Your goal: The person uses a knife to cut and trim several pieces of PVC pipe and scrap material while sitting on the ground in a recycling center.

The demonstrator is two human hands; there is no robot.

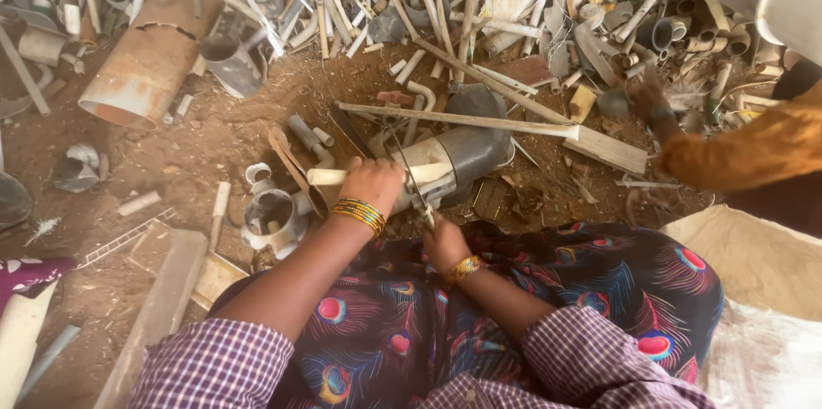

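- At centre, left hand [370,184] closes over a pale pipe strip [377,175] lying across a grey pipe fitting [454,161].
- Toward 5 o'clock of it, right hand [445,242] grips something mostly hidden.
- At 3 o'clock, a co-worker's hand [648,101] is blurred.

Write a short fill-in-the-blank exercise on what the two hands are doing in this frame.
1. The left hand presses a pale ____ across the grey pipe fitting.
2. The right hand wears a gold ____ at the wrist.
3. Another person's sleeve, at the right edge, is ____ in colour.
4. The large rusty pipe lies to the ____ of the left hand.

Missing words: strip; bangle; orange; left
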